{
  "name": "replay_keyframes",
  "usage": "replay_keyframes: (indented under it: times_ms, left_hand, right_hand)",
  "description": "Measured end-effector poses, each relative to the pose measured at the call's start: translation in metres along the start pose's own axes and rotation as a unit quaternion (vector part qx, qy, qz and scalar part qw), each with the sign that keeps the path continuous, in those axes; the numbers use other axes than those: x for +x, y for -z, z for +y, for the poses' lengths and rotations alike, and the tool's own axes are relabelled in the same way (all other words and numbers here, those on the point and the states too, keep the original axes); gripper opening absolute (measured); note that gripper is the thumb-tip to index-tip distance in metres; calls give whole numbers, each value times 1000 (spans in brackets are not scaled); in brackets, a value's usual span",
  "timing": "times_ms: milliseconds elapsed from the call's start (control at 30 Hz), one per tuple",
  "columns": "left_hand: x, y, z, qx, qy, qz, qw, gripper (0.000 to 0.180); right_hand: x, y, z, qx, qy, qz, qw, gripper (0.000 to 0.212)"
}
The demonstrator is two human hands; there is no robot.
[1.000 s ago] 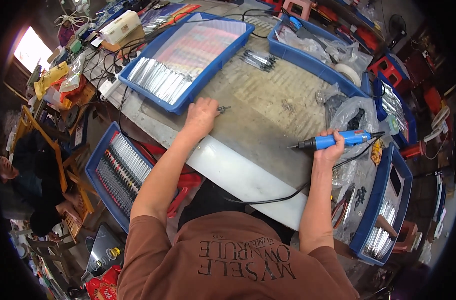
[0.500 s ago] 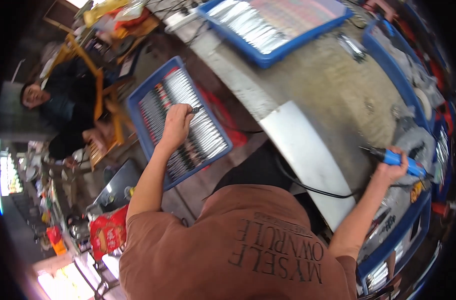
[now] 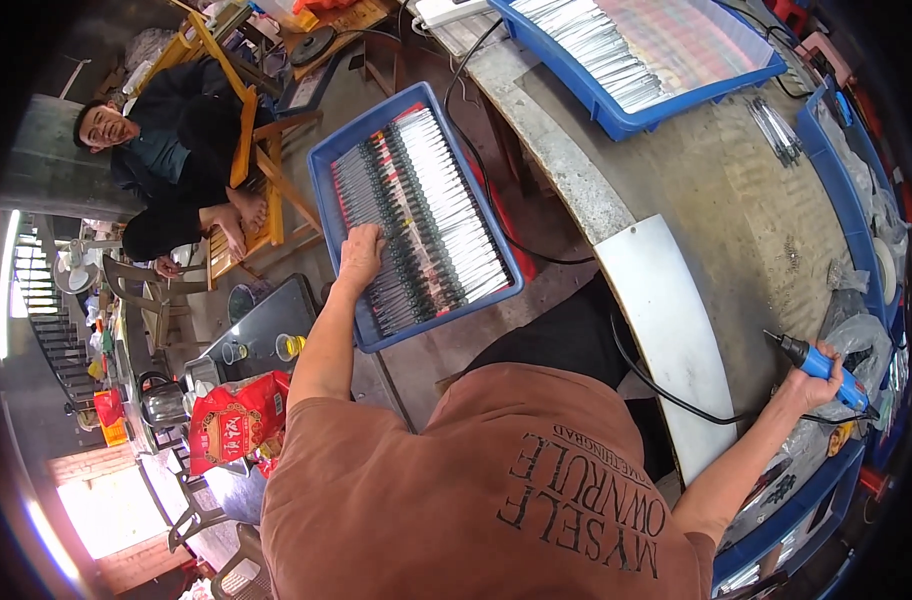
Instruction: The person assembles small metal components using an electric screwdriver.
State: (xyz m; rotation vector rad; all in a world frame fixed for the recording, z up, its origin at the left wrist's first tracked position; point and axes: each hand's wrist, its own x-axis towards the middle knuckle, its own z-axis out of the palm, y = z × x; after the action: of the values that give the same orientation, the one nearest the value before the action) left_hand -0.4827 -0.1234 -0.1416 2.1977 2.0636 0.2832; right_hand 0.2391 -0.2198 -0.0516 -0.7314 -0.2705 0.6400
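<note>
Your right hand (image 3: 812, 387) has one blue power screwdriver (image 3: 854, 392). Under your left hand (image 3: 360, 257) is one blue tray (image 3: 446, 319). Left of that hand are one person (image 3: 161, 150), one red bag (image 3: 238, 425) and two cups (image 3: 290, 347).

Dark capital lettering (image 3: 584, 510) on brown T-shirt (image 3: 416, 490), pale characters (image 3: 233, 432) on red bag (image 3: 264, 398)

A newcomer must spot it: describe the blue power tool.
On the worktable, find the white panel along its near edge. To the panel's right, the right hand grips the blue power tool. Its blue cylinder and thin, dark tip set it apart from the clear bags beside it.
</note>
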Motion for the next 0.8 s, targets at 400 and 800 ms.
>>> replay_keyframes:
  times_ms: [400, 800]
  left_hand:
    - [4, 3, 2, 5, -8, -52, 999, 20]
    - [-4, 13, 16, 29, -40, -76, 996, 44]
  right_hand:
    - [1, 3, 0, -20, 10, -10, 1000, 12]
    - [-6, -5, 0, -5, 13, 7, 1000, 13]
